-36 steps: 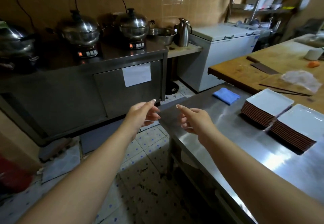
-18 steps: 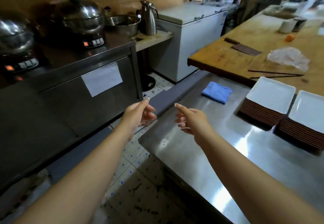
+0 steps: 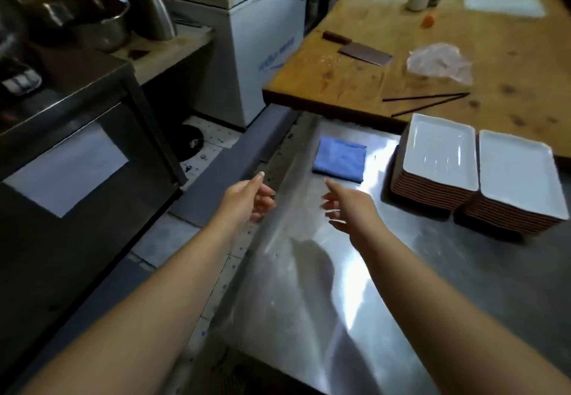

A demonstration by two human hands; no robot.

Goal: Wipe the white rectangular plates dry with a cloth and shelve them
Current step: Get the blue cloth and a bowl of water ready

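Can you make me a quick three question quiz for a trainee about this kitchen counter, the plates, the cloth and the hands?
1. True or false: the blue cloth lies folded on the steel counter, left of the plate stacks.
2. How many stacks of white rectangular plates stand on the counter? A) one B) two C) three
3. Fill in: the left hand and the right hand hold ____.

Key
1. True. The cloth sits beside the near plate stack, apart from it.
2. B. The second stack stands right next to the first.
3. Nothing. Both hands are open, reaching toward the cloth and not touching it.
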